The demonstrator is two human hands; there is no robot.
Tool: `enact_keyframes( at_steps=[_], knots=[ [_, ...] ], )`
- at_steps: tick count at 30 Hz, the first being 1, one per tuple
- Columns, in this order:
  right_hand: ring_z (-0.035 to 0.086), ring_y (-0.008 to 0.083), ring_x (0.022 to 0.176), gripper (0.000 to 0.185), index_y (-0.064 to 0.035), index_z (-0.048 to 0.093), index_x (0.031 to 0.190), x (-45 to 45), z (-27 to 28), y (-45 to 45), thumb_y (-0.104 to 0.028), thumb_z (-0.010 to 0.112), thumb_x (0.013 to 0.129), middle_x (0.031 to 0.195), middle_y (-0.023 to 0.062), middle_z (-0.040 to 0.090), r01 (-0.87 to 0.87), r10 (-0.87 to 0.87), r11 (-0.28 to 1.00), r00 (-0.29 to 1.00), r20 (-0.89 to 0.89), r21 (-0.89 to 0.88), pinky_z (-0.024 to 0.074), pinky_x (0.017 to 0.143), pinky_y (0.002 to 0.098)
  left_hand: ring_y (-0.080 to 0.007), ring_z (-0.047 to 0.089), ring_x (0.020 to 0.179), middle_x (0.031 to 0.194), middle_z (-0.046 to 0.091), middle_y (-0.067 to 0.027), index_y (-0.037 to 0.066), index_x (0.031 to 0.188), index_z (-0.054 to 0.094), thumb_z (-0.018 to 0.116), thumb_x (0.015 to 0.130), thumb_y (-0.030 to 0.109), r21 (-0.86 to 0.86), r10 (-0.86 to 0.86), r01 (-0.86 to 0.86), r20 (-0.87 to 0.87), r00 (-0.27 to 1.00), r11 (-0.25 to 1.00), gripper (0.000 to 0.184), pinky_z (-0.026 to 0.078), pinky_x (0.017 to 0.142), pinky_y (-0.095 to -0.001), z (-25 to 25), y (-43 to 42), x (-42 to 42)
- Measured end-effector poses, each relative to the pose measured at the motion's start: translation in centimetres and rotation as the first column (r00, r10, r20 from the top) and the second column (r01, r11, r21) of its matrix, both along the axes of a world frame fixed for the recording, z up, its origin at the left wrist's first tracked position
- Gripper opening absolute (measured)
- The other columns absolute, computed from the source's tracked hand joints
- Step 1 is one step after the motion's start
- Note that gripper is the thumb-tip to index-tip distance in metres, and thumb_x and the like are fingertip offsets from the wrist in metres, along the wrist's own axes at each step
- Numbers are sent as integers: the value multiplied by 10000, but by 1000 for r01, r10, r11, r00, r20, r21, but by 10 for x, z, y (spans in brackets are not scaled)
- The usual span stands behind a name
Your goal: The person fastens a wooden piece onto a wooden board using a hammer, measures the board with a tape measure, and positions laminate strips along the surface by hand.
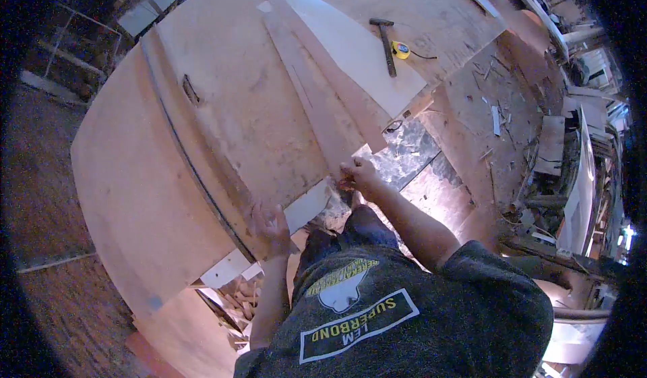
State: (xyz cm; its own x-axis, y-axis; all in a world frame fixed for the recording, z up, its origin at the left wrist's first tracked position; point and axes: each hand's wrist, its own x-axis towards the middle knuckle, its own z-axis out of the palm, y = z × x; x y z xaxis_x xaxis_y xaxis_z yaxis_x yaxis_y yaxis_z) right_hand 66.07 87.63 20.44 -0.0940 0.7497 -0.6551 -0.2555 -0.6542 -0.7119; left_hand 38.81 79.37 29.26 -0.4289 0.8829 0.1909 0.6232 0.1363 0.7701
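My left hand point(269, 224) lies at the near edge of a large plywood sheet point(256, 115), fingers stretched out on its surface and apart. A long, thin wooden strip point(306, 95) runs away from me across the sheet. My right hand point(360, 176) is closed around the near end of this strip, with the fingertips partly hidden. Beside it lies a second wooden strip point(347, 101), next to a white tapered panel point(357, 47). On the panel rest a hammer point(386, 51) and a yellow tape measure point(401, 50).
A raised strip with a dark edge point(175, 135) crosses the sheet on the left. A small dark object point(191, 89) lies near it. Wood scraps point(246, 304) fill a space below the near edge. Offcuts and boards point(552, 145) are piled along the right.
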Motion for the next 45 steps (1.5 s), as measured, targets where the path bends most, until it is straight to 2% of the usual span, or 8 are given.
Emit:
enact_keyframes(
  at_steps=[15, 21, 24, 30, 36, 39, 42, 45],
  knots=[
    [666, 213, 824, 438, -63, 540, 1280, 318, 153, 201, -405, 508, 1009, 1091, 89, 652, 204, -211, 945, 978, -1, 254, 573, 713, 383, -308, 654, 849, 915, 680, -168, -18, 1036, 649, 746, 844, 260, -206, -179, 189, 66, 982, 960, 352, 514, 768, -426, -33, 67, 173],
    [661, 241, 745, 329, -92, 645, 1099, 461, -27, 190, -363, 562, 933, 898, 44, 706, -114, -144, 971, 424, 894, 210, 520, 650, 405, -237, 668, 702, 806, 713, -143, -14, 963, 689, 752, 856, 336, -531, -221, 270, 156, 963, 803, 371, 525, 664, -391, -72, 122, 243],
    [648, 253, 767, 264, -126, 616, 1098, 449, -163, 133, -328, 554, 939, 937, 60, 694, 245, -191, 964, 910, 368, -103, 512, 691, 440, -224, 663, 858, 997, 701, -127, -2, 1091, 658, 729, 889, 346, -735, -60, 313, 349, 935, 602, 408, 543, 678, -395, -47, 135, 267],
    [614, 310, 987, 270, -135, 544, 1172, 322, -193, 127, -281, 511, 947, 1037, 139, 628, 297, -575, 700, 775, -264, -650, 517, 847, 492, -232, 615, 1013, 1096, 649, -84, 68, 1190, 590, 685, 934, 276, -620, 537, 302, 781, 318, 724, 343, 553, 796, -412, -91, 122, 277],
    [607, 319, 1052, 296, -100, 512, 1227, 309, -188, 151, -225, 532, 959, 1080, 175, 613, 426, -921, 383, 115, -371, -819, 533, 862, 448, -255, 620, 1045, 1087, 655, -76, 78, 1158, 593, 679, 917, 179, -557, 568, 328, 820, 70, 763, 276, 534, 882, -430, -83, 130, 282],
    [605, 301, 1066, 300, -110, 505, 1229, 328, -177, 151, -214, 559, 953, 1092, 168, 609, 484, -933, 271, 343, -104, -832, 533, 864, 450, -252, 630, 1036, 1090, 653, -77, 80, 1179, 577, 687, 878, 128, -455, 465, 345, 883, 60, 821, 324, 538, 890, -431, -74, 130, 270],
    [624, 276, 951, 311, -130, 540, 1193, 338, -236, 137, -323, 563, 951, 1056, 135, 594, 418, -831, 556, 252, -496, -718, 529, 814, 487, -262, 652, 985, 1067, 658, -93, 68, 1164, 574, 677, 847, 81, -424, 418, 295, 904, 86, 856, 334, 547, 892, -448, -52, 129, 252],
    [604, 307, 1056, 354, -73, 546, 1194, 328, -187, 140, -312, 586, 936, 1128, 151, 617, 333, -696, 641, 631, -342, -691, 514, 895, 483, -285, 684, 876, 974, 673, -107, 25, 1189, 557, 690, 801, 79, -348, 327, 385, 937, 121, 855, 414, 553, 894, -505, 2, 137, 237]
  ],
)
